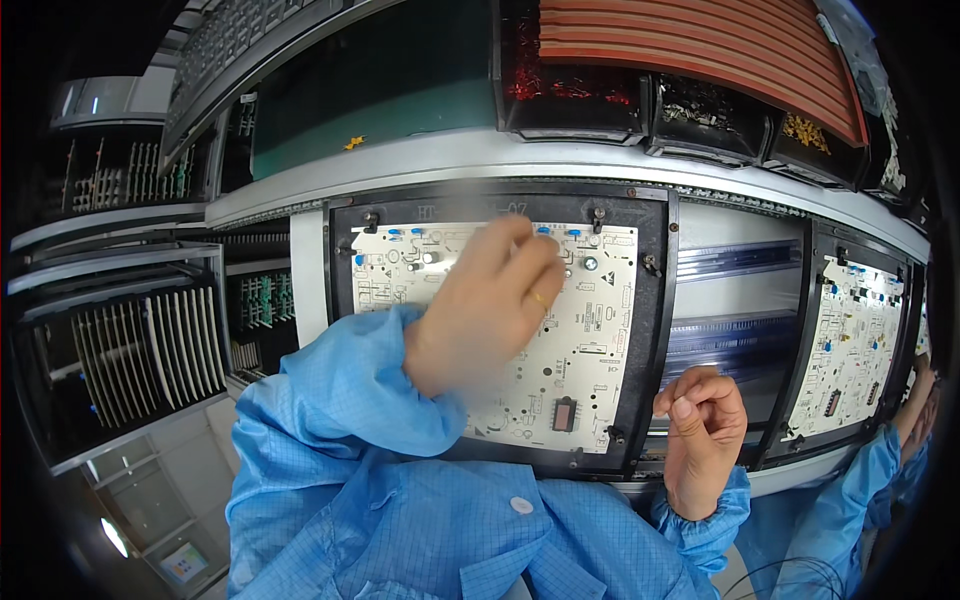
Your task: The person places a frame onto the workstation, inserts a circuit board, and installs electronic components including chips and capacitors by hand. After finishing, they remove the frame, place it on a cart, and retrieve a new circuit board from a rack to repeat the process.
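Conveyor line (500, 160), grey rails: carries black pallet frame (655, 330) with white circuit board (590, 340); second framed board (855, 340) to its right.

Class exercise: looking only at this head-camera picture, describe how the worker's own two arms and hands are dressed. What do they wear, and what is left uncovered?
Both forearms are covered by light blue sleeves of a finely gridded work coat, gathered into elastic cuffs at the wrists. A white round snap sits on the coat front. The left hand is bare, gloveless, and blurred; a thin gold-coloured ring shows on one of its fingers. The right hand is also bare, with no ring visible.
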`<move>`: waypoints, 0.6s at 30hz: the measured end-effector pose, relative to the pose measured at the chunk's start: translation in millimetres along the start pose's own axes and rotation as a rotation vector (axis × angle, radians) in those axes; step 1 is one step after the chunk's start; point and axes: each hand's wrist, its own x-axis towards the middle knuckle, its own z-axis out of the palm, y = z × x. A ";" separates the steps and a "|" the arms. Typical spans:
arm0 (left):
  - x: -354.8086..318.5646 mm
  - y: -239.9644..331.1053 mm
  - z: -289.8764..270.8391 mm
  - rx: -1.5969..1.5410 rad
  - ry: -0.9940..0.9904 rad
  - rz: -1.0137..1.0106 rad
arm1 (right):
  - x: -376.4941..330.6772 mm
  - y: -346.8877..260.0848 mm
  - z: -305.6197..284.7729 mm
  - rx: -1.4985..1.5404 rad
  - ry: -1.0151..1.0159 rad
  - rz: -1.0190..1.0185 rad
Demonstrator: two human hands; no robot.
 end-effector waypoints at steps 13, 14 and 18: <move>36.6 -0.7 -40.0 0.118 -0.359 0.177 | -15.4 10.4 3.4 -0.120 -0.054 -0.111; 54.2 3.4 -45.0 0.083 -0.247 0.167 | -15.9 9.9 4.2 -0.124 -0.055 -0.123; 153.8 -5.5 -36.0 0.116 0.204 0.030 | -18.1 3.5 7.4 -0.308 -0.038 -0.206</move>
